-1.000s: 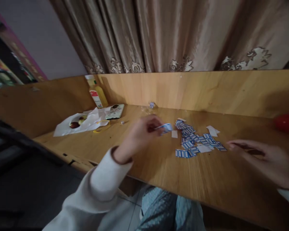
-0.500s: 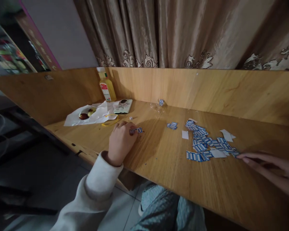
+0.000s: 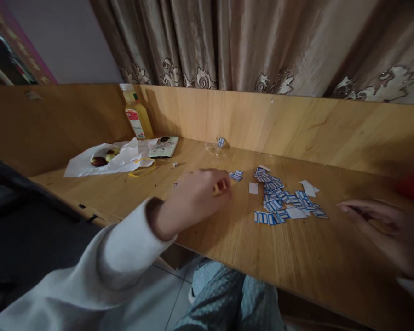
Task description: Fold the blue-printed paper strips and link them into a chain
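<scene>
My left hand (image 3: 207,191) is raised over the middle of the wooden desk, fingers curled and blurred by motion; whether anything is between them I cannot make out. Just beyond its fingertips lies a small group of blue-and-white paper pieces (image 3: 237,175). Farther right spreads a pile of similar blue-edged pieces (image 3: 274,191), with a blank white slip (image 3: 253,188) at its left. My right hand (image 3: 382,225) hovers to the right of the pile, thumb and fingers bent towards each other, apart from the pieces; its grip is unclear.
A bottle of yellow liquid (image 3: 138,117) stands at the back left. Before it are a white bag (image 3: 79,163) with fruit, a patterned phone-like item (image 3: 163,147) and a yellow loop (image 3: 141,172). A clear wrapper (image 3: 212,148) lies near the back board. Something red (image 3: 412,186) is at the right edge.
My left hand has lifted and moved right, away from where it held a blue-and-white piece. My right hand has drawn back from the pile's right end. The view has shifted slightly.
</scene>
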{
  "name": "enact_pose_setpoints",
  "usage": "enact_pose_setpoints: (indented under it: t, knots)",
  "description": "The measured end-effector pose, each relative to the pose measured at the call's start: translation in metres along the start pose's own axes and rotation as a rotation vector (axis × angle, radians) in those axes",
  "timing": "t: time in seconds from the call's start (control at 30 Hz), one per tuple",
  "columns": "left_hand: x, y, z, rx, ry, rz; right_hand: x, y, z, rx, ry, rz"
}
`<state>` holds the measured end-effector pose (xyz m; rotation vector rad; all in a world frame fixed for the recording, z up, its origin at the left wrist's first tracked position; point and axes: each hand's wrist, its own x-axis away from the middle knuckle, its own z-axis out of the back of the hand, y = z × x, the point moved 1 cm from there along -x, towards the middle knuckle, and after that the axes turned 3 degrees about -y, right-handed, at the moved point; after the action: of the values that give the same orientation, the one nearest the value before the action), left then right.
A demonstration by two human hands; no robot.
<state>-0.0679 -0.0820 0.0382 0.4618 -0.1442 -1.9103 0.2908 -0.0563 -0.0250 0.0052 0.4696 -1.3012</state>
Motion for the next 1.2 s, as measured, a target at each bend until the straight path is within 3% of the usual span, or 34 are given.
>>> enact_pose_setpoints:
  t: [0.1,0.23,0.33,0.5,0.63,0.9,1.03,1.13,1.2]
  knots:
    - [-0.029,0.02,-0.022,0.105,-0.144,-0.247,-0.007,-0.007,-0.001,-0.095,0.013,-0.045]
    - [-0.055,0.03,-0.06,0.115,-0.134,-0.307,-0.016,-0.018,-0.007,-0.251,0.023,-0.118]
    - [-0.059,0.031,-0.076,0.102,-0.088,-0.347,-0.023,-0.025,-0.014,-0.307,-0.039,-0.133]
    - [-0.053,0.031,-0.079,0.065,-0.071,-0.36,-0.042,-0.028,-0.028,-0.294,-0.154,-0.098]
    - [-0.054,0.031,-0.08,0.045,-0.076,-0.355,-0.06,-0.026,-0.034,-0.511,-0.263,-0.137]
    - [-0.055,0.029,-0.084,0.049,-0.08,-0.341,-0.066,-0.03,-0.025,-0.689,-0.261,-0.162]
    - [-0.058,0.033,-0.079,0.195,0.018,-0.338,-0.061,-0.043,-0.015,-0.828,-0.275,-0.125]
    - [-0.06,0.037,-0.077,0.402,0.094,-0.433,-0.059,-0.06,-0.012,-0.827,-0.227,-0.099]
    - [-0.062,0.039,-0.077,0.509,0.072,-0.506,-0.057,-0.075,-0.012,-0.817,-0.221,-0.063]
